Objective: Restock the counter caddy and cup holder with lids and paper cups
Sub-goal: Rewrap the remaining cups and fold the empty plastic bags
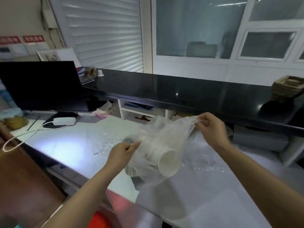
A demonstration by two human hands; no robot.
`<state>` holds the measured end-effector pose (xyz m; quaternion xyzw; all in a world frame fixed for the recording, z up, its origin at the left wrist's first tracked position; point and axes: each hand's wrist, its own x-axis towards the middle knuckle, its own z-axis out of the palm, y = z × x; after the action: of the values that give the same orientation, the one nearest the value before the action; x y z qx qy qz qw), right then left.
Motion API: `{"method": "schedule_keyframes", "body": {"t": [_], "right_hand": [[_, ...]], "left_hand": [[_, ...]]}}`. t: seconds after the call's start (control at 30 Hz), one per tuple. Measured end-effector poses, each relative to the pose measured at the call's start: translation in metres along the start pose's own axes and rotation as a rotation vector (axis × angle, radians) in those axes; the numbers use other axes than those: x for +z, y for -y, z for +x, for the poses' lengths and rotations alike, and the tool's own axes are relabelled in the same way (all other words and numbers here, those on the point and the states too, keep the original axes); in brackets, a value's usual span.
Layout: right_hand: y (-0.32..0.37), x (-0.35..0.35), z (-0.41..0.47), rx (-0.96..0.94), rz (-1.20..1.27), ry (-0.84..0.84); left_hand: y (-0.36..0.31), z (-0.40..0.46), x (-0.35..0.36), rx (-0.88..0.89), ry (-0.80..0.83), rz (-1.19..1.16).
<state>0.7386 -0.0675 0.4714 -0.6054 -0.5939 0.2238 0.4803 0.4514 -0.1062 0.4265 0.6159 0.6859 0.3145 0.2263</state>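
If you tug the thin clear plastic bag (166, 129) open unevenly, it could tear or tip, and the sleeve of white paper cups (164, 153) lying on its side inside, mouth towards you over the white worktop (65, 145), would likely slide out. Your right hand (212, 127) is raised, pinching the bag's upper edge. Your left hand (121, 153) sits lower, pinching the film near the cups.

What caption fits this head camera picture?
Both hands, left hand and right hand, hold a clear bag of paper cups.
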Motion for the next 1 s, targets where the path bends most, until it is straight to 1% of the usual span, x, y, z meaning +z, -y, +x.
{"method": "schedule_keyframes", "body": {"t": [0.03,0.07,0.17,0.2,0.23,0.27,0.37,0.47,0.57,0.73,0.83,0.87,0.93,1.0], "right_hand": [[0.007,0.003,0.006,0.02,0.028,-0.056],[0.014,0.005,0.011,0.041,0.068,-0.108],[0.035,0.014,0.031,0.093,0.213,-0.25],[0.043,0.017,0.038,0.095,0.235,-0.293],[0.052,0.019,0.046,0.085,0.244,-0.329],[0.061,0.021,0.054,0.066,0.257,-0.362],[0.092,0.023,0.074,-0.002,0.299,-0.47],[0.121,0.018,0.089,-0.084,0.321,-0.566],[0.144,0.014,0.101,-0.17,0.319,-0.642],[0.164,0.005,0.111,-0.183,0.398,-0.753],[0.166,-0.002,0.112,-0.162,0.358,-0.822],[0.166,-0.004,0.112,-0.164,0.34,-0.836],[0.167,-0.005,0.111,-0.172,0.315,-0.847],[0.168,-0.003,0.108,-0.131,0.355,-0.81]], "left_hand": [[-0.002,0.01,-0.01,-0.012,0.028,-0.036],[-0.004,0.019,-0.02,-0.027,0.103,-0.079],[-0.017,0.04,-0.052,-0.013,0.496,-0.11],[-0.02,0.049,-0.061,0.011,0.552,-0.111],[-0.025,0.059,-0.07,0.035,0.539,-0.126],[-0.028,0.072,-0.078,0.056,0.486,-0.157],[-0.036,0.114,-0.108,0.134,0.27,-0.292],[-0.044,0.154,-0.148,0.179,0.088,-0.377],[-0.056,0.188,-0.186,0.208,-0.007,-0.512],[-0.078,0.216,-0.203,0.239,0.018,-0.563],[-0.088,0.225,-0.203,0.243,0.021,-0.562],[-0.091,0.227,-0.202,0.234,0.033,-0.604],[-0.098,0.227,-0.193,0.22,0.071,-0.768],[-0.109,0.22,-0.179,0.175,0.154,-0.965]]}}
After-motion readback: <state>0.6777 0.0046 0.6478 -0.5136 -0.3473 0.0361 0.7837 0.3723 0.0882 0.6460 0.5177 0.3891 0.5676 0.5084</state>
